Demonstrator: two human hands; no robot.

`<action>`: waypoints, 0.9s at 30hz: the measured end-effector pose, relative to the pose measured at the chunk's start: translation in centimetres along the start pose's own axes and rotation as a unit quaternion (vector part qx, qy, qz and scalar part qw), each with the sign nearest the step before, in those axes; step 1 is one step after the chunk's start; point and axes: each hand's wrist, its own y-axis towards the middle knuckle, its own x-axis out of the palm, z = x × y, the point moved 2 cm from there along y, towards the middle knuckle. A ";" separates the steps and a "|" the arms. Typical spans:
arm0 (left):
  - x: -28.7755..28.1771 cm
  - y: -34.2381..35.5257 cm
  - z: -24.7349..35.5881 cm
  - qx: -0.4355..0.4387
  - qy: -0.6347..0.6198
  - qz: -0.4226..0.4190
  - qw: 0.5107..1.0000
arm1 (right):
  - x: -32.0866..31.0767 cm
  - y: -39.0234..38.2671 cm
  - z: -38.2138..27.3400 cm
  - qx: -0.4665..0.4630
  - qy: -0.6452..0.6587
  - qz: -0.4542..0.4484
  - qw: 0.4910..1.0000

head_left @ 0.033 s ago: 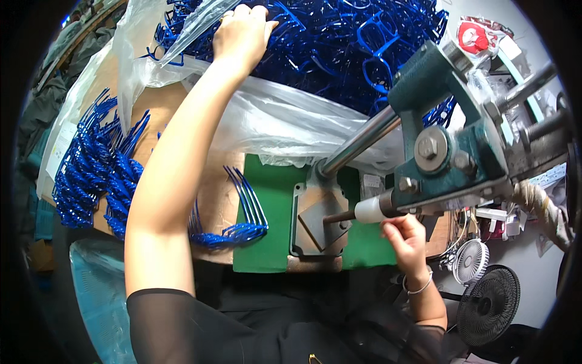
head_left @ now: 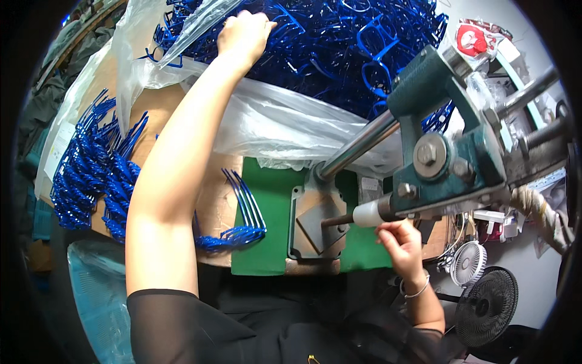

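Up at the far side, my left hand [head_left: 244, 39] reaches over a large pile of blue eyeglass frames [head_left: 339, 79]. Its knuckles are bent and the fingertips are hidden from view, so I cannot tell what they touch. My right hand [head_left: 405, 246] is curled, thumb close to the forefinger, with nothing visible in it. It sits just below the white collar [head_left: 367, 214] of a dark green bench press [head_left: 427, 130]. The press's thin rod [head_left: 337, 221] points at a dark square plate [head_left: 318, 225] on its base.
Bundles of blue eyeglass temples [head_left: 91, 170] lie at left, and a smaller row [head_left: 233, 238] lies by the green mat [head_left: 257, 258]. Clear plastic sheeting [head_left: 285, 112] edges the pile. A white fan [head_left: 468, 262] and a black fan [head_left: 487, 306] stand at right.
My left hand has shifted slightly toward me over the pile. The right hand keeps its curled pose beside the press, and the whole view has moved a little.
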 end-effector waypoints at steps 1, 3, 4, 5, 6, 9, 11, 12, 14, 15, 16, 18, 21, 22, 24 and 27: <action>1.5 0.6 -0.4 0.008 -0.048 -0.029 0.998 | -0.3 -0.4 0.7 0.006 0.000 0.007 1.000; 0.3 2.2 0.5 -0.037 -0.092 0.011 0.995 | -1.3 -1.9 2.2 0.051 0.010 0.033 0.998; -1.1 2.7 0.7 -0.059 -0.109 0.022 0.992 | -1.5 -2.4 3.1 0.081 0.015 0.048 0.995; -2.5 3.0 -0.3 -0.056 -0.205 -0.008 0.977 | -1.5 -2.7 4.2 0.109 0.010 0.057 0.992; -4.3 3.1 -1.7 -0.057 -0.294 -0.038 0.953 | -1.2 -2.7 5.5 0.136 0.004 0.061 0.989; -11.2 -2.9 3.6 0.132 -0.130 0.054 0.981 | 0.1 -2.9 7.5 0.088 -0.122 0.002 0.989; -14.0 -5.1 3.6 0.157 -0.063 0.070 0.983 | 0.6 -2.3 7.2 -0.033 -0.267 -0.016 0.963; -14.6 -6.2 3.9 0.158 -0.084 0.052 0.982 | 0.4 -2.2 7.1 -0.085 -0.322 -0.006 0.943; -16.3 -9.3 5.2 0.116 -0.184 -0.039 0.975 | 1.3 -0.7 6.6 -0.158 -0.454 0.019 0.877; -17.0 -11.0 5.7 0.079 -0.219 -0.087 0.969 | 2.0 -0.2 7.2 -0.123 -0.505 0.017 0.854; -17.1 -12.3 6.0 0.031 -0.226 -0.125 0.966 | 2.5 -0.3 8.1 -0.085 -0.556 0.018 0.827; -17.1 -14.9 6.3 -0.061 -0.217 -0.190 0.956 | 3.0 -1.8 9.1 -0.124 -0.533 0.052 0.835; -17.1 -17.4 2.3 -0.027 -0.087 -0.207 0.974 | 1.6 -3.3 8.3 -0.127 -0.486 0.044 0.864; -18.6 -17.6 1.0 -0.012 -0.193 -0.257 0.947 | 0.9 -2.5 7.4 -0.137 -0.451 0.063 0.879; -19.0 -18.4 0.8 -0.247 -0.509 -0.369 0.738 | -1.2 -1.4 6.3 -0.117 -0.412 0.144 0.892; -19.2 -19.6 5.5 -0.393 -0.640 -0.240 0.616 | -1.2 -0.6 9.9 -0.033 -0.273 0.139 0.951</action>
